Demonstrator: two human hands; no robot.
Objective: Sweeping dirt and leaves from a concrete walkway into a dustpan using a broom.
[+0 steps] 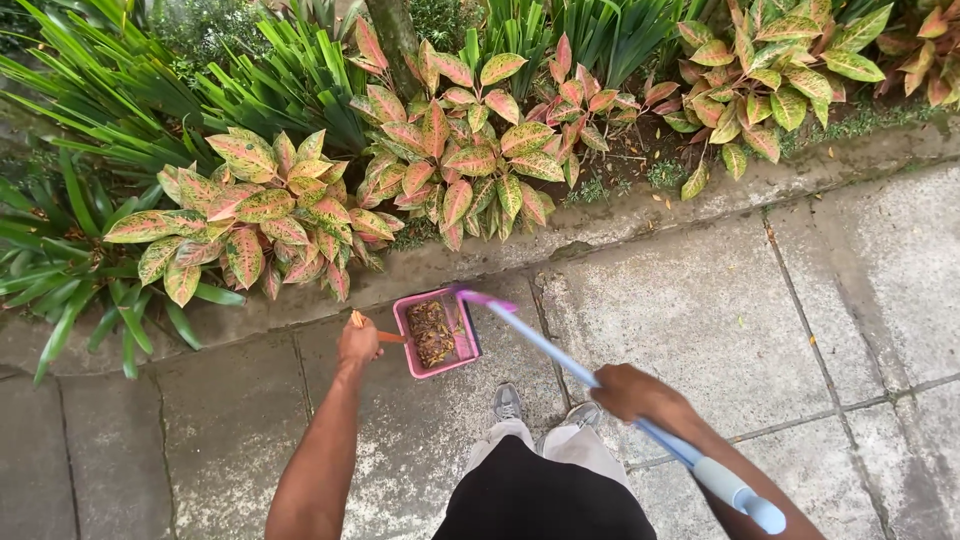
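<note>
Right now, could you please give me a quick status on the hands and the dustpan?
Left hand gripping dustpan handle. Right hand on broom handle. Dustpan holds brown debris. Nothing blocking.

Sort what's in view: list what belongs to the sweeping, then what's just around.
In use:
left hand on the dustpan's orange handle
pink dustpan holding dry leaves
right hand on the blue broom pole

Just around:
variegated plants
concrete curb
paving slabs

Pink dustpan (pixel 462 345) smooth plastic; blue broom handle (pixel 560 360) glossy plastic; paving slabs (pixel 720 320) rough matt concrete
</note>
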